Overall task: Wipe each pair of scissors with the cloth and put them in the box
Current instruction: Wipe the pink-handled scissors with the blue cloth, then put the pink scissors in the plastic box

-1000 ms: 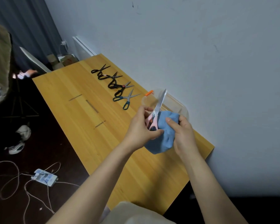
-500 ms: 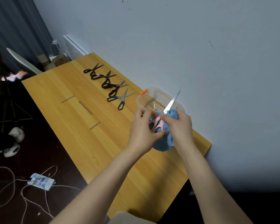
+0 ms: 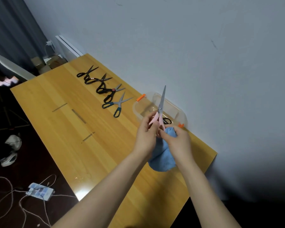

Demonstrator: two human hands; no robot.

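Left hand (image 3: 145,134) is pinching the scissors (image 3: 160,110) by the handles, blades rising just beyond both hands; right hand (image 3: 179,140) is gripping the soft cloth (image 3: 163,156). Likely light, stiff, sharp: handles seem safest.

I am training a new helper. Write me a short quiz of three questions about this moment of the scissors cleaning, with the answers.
1. True or false: the clear plastic box holds no scissors yet.
2. What does the right hand hold? A) the blue cloth B) a sponge C) nothing
3. Fill in: the left hand holds the pink-handled scissors with their blades ___ (open or closed).

Key: 1 false, a pair of black-handled scissors already lies inside; 2 A; 3 closed.
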